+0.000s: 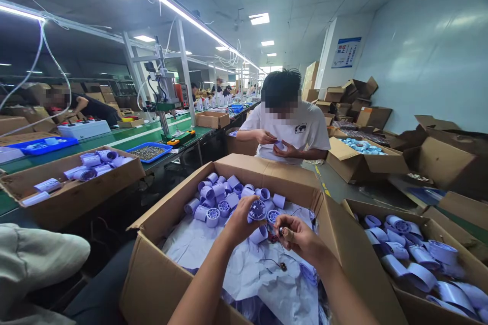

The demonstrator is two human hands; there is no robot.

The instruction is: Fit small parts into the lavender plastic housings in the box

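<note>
Over a large cardboard box (163, 274), my left hand (241, 221) grips a lavender plastic cylinder (257, 209) whose spoked end faces me. Just right of it, my right hand (299, 237) pinches a small dark round part (281, 231), too small to name for sure. The two parts are close together but look apart. Below my right hand, a small dark piece with a thin wire (282, 266) lies on white paper (244, 274). Many similar lavender cylinders (212, 217) are heaped in the far left of the box, some showing spoked ends.
Across the box a person in a white shirt (297, 137) handles a lavender part. More lavender pieces fill boxes at the right (427, 259) and left (91, 167). A blue tray of small parts (150, 152) and a press (163, 91) stand on the green bench.
</note>
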